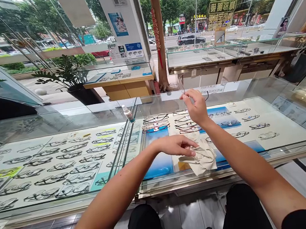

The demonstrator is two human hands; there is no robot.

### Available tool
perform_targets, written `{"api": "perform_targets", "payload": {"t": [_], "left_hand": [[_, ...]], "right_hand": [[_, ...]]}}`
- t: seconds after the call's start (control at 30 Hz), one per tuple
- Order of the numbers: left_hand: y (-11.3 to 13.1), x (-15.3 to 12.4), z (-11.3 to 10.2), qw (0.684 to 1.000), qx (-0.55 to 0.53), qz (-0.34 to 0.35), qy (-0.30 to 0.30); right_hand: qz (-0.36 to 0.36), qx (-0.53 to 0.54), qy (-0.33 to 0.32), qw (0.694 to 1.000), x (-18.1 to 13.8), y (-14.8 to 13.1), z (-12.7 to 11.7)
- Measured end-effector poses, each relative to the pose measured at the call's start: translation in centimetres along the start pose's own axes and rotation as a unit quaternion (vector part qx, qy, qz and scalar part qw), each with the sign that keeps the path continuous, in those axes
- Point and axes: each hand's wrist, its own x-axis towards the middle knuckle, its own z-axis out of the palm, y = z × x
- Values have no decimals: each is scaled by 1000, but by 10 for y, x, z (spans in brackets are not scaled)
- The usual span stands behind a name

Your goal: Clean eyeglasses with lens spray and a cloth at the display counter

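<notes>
My right hand [196,104] is raised over the far part of the glass counter, its fingers pinching a pair of eyeglasses [181,84]. A lens shows above the fingertips and a dark temple tip sticks out to the right; the hand hides the rest. Lower and to the left, my left hand [178,146] has its fingers closed on the edge of a crumpled beige cleaning cloth [203,159], which lies on the counter near its front edge. Several eyeglass frames [156,123] sit in stacked rows just left of my right hand.
A small white spray bottle [128,114] stands upright on the glass display counter [151,101]. Many eyeglasses [50,178] are laid out in rows under the glass on the left. Beyond are a potted plant [76,87], a wooden post [158,34] and another display case [204,57].
</notes>
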Motion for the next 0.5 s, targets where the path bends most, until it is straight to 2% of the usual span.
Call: {"api": "perform_targets", "payload": {"t": [0.07, 0.1, 0.17, 0.23, 0.27, 0.3, 0.33, 0.37, 0.43, 0.5], "left_hand": [[1, 0, -2, 999, -2, 5, 33], [1, 0, -4, 997, -11, 17, 79], [-1, 0, -10, 969, -23, 56, 239], [-4, 0, -17, 900, 2, 93, 427], [-6, -1, -21, 860, 27, 103, 498], [-8, -2, -23, 830, 59, 108, 544], [-9, -3, -25, 814, 95, 109, 563], [-10, -4, -26, 812, 133, 108, 559], [-8, -5, -23, 836, 205, 104, 499], [-3, -4, -16, 867, 262, 98, 412]], "right_hand": [[-3, 9, -15, 1000, 0, -2, 0], [-5, 15, -23, 1000, 0, -3, 0], [-8, 26, -37, 999, -1, -5, 0], [-11, 34, -51, 998, -2, -6, 0], [-14, 35, -57, 998, -3, -7, 1], [-16, 33, -61, 997, -4, -8, 1], [-17, 29, -62, 997, -4, -8, 2], [-17, 24, -59, 998, -5, -8, 2], [-16, 13, -42, 999, -6, -7, 4], [-16, 7, -19, 1000, -6, -5, 4]]}}
